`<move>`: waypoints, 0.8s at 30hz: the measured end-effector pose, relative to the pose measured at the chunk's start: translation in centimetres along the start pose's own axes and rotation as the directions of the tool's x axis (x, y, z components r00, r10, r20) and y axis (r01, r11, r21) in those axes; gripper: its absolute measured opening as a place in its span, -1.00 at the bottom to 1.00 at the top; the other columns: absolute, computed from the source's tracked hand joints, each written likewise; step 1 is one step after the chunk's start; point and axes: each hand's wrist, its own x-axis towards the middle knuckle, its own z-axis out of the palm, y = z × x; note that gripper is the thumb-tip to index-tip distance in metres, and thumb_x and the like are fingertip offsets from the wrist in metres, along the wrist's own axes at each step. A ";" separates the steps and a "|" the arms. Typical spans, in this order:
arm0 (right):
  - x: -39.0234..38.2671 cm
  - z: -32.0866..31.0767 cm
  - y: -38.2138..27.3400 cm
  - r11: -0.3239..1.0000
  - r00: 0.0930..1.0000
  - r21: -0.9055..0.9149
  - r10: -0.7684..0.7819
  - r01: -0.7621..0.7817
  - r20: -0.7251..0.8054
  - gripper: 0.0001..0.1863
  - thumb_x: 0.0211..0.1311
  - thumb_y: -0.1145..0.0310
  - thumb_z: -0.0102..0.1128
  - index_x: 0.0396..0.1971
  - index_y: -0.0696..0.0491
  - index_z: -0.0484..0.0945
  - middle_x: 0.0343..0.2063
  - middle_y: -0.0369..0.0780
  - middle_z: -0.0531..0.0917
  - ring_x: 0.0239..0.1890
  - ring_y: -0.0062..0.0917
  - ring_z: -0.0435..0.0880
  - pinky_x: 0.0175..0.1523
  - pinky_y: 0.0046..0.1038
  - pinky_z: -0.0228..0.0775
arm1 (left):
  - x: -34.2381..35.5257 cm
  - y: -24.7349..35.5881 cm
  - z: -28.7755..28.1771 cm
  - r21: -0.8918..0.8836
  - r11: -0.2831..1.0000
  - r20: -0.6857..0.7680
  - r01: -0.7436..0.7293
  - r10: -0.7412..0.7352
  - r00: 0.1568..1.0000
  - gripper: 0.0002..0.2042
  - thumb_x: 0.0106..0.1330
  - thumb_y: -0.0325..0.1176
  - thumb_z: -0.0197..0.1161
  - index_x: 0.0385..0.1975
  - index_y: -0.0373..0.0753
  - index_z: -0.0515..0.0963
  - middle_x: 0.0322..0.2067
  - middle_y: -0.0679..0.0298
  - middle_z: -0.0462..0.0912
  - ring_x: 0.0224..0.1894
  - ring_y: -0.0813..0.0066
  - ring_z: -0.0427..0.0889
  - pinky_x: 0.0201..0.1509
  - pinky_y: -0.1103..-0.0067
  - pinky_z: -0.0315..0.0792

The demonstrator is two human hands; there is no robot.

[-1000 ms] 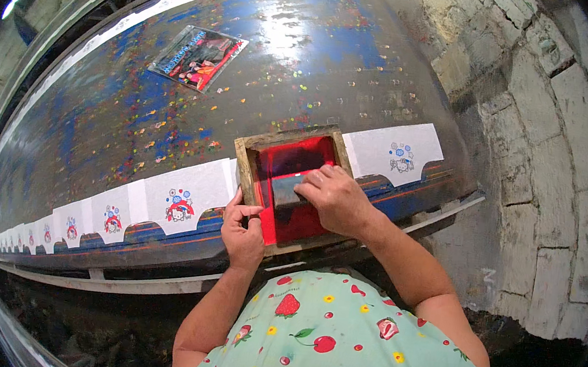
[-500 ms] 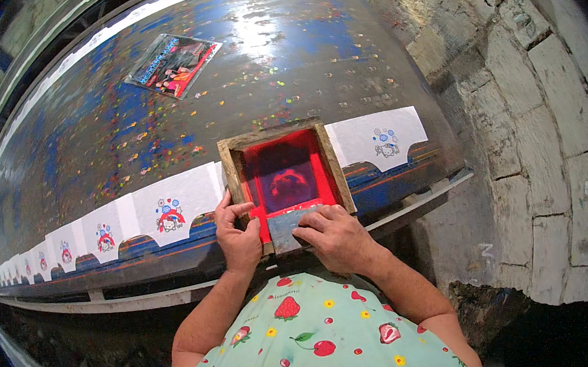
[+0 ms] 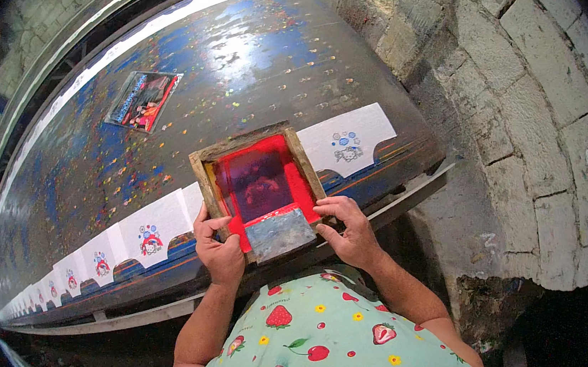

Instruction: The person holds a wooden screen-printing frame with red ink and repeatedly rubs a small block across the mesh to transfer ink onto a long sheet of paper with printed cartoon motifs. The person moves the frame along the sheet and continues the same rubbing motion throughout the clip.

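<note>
Between my hands is a wooden screen printing frame (image 3: 200,174) with red ink around a dark purple mesh window (image 3: 259,185). At its near end rests a flat grey squeegee blade (image 3: 281,236), smeared with pale ink. My left hand (image 3: 221,251) is closed on the frame's left side near the front corner. On the right side, my right hand (image 3: 350,232) grips the rail, thumb below and fingers above, off the squeegee. A white cut piece (image 3: 347,140) with a blue and grey cartoon figure lies right of the frame. Left of it, a similar piece (image 3: 149,236) also bears red.
Several more printed white pieces (image 3: 101,263) run in a row along the near edge of the long, paint-flecked dark table (image 3: 270,73). A plastic-wrapped picture packet (image 3: 143,101) lies farther back. A stone block wall (image 3: 522,121) stands to the right.
My right hand has let go of the squeegee and taken the frame's right side. My left hand stays at the left side. The whole view has shifted, with the table farther left.
</note>
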 end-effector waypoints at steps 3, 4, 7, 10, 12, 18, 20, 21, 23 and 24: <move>0.5 -3.5 2.1 1.000 1.000 0.008 -0.018 0.019 -0.011 -0.59 0.32 0.43 0.57 0.16 0.06 0.75 0.19 -0.06 0.76 0.30 -0.09 0.68 0.45 -0.10 0.49 | -0.1 0.5 4.3 -0.035 0.999 0.005 -0.035 0.035 0.999 -0.68 0.12 -0.73 0.29 -0.13 -0.30 0.73 0.50 -0.26 0.50 0.64 -0.11 0.43 0.72 0.21 0.21; 0.8 -4.9 3.0 0.999 0.999 -0.006 -0.031 0.031 -0.022 -0.59 0.32 0.44 0.57 0.15 0.06 0.75 0.19 -0.06 0.77 0.30 -0.09 0.68 0.45 -0.10 0.49 | 0.0 0.5 6.0 -0.007 0.999 0.009 -0.047 0.047 0.999 -0.68 0.12 -0.73 0.30 -0.13 -0.30 0.73 0.50 -0.25 0.50 0.64 -0.11 0.43 0.72 0.21 0.20; 1.0 -8.9 5.9 0.998 0.998 -0.041 -0.052 0.050 -0.042 -0.59 0.29 0.46 0.58 0.14 0.05 0.76 0.18 -0.08 0.78 0.31 -0.10 0.68 0.46 -0.09 0.48 | -0.8 0.6 11.1 -0.019 0.999 0.016 -0.040 0.041 0.999 -0.68 0.12 -0.72 0.30 -0.12 -0.29 0.73 0.50 -0.23 0.50 0.64 -0.11 0.42 0.73 0.22 0.18; 1.3 -12.7 8.3 0.998 0.997 -0.043 -0.049 0.047 -0.053 -0.58 0.26 0.46 0.60 0.13 0.05 0.77 0.17 -0.09 0.78 0.31 -0.11 0.67 0.48 -0.09 0.47 | -1.2 1.0 15.9 -0.111 0.994 0.007 -0.023 0.024 1.000 -0.67 0.10 -0.72 0.29 -0.13 -0.29 0.73 0.52 -0.22 0.49 0.64 -0.10 0.42 0.73 0.24 0.16; 1.4 -14.8 9.8 0.998 0.997 -0.035 -0.061 0.059 -0.054 -0.57 0.24 0.46 0.61 0.12 0.04 0.77 0.16 -0.09 0.79 0.32 -0.10 0.67 0.49 -0.07 0.46 | -1.6 1.2 18.4 -0.099 0.995 0.005 -0.008 0.008 1.000 -0.67 0.09 -0.72 0.29 -0.14 -0.29 0.73 0.53 -0.22 0.49 0.65 -0.09 0.42 0.73 0.25 0.17; 1.7 -18.8 12.5 0.997 0.997 0.005 -0.079 0.079 -0.001 -0.58 0.23 0.44 0.62 0.11 0.03 0.77 0.15 -0.11 0.81 0.36 -0.10 0.66 0.54 -0.03 0.43 | -2.9 1.8 21.9 -0.056 0.985 -0.037 0.166 -0.168 0.985 -0.67 0.09 -0.75 0.28 -0.15 -0.28 0.73 0.61 -0.26 0.42 0.64 -0.02 0.44 0.67 0.32 0.27; 1.6 -19.4 12.9 0.996 0.996 0.016 -0.085 0.085 0.015 -0.58 0.23 0.44 0.62 0.10 0.03 0.77 0.15 -0.12 0.81 0.37 -0.10 0.65 0.57 -0.01 0.42 | -3.0 1.9 22.2 -0.083 0.972 -0.045 0.221 -0.226 0.973 -0.66 0.10 -0.76 0.28 -0.15 -0.28 0.73 0.62 -0.26 0.40 0.63 0.01 0.46 0.64 0.34 0.30; 1.5 -19.5 13.0 0.996 0.996 0.025 -0.090 0.089 0.019 -0.58 0.23 0.44 0.62 0.10 0.03 0.77 0.15 -0.12 0.81 0.38 -0.10 0.65 0.57 -0.01 0.41 | -3.1 1.9 22.2 -0.092 0.968 -0.042 0.235 -0.239 0.970 -0.66 0.10 -0.77 0.28 -0.15 -0.28 0.73 0.63 -0.26 0.39 0.63 0.03 0.46 0.63 0.35 0.32; 1.6 -19.6 13.3 0.994 0.994 0.039 -0.104 0.104 0.021 -0.58 0.23 0.44 0.62 0.10 0.04 0.77 0.15 -0.13 0.81 0.38 -0.10 0.65 0.59 0.00 0.40 | -2.9 1.9 22.2 -0.107 0.966 -0.031 0.237 -0.241 0.970 -0.66 0.10 -0.79 0.27 -0.15 -0.29 0.72 0.64 -0.25 0.37 0.63 0.06 0.47 0.60 0.37 0.36; 1.6 -19.6 13.4 0.993 0.994 0.043 -0.107 0.106 0.019 -0.58 0.22 0.44 0.63 0.09 0.04 0.77 0.15 -0.13 0.81 0.38 -0.10 0.66 0.59 0.00 0.40 | -2.8 1.8 22.1 -0.111 0.967 -0.023 0.227 -0.231 0.973 -0.65 0.10 -0.80 0.26 -0.15 -0.30 0.72 0.65 -0.25 0.36 0.63 0.08 0.47 0.59 0.38 0.37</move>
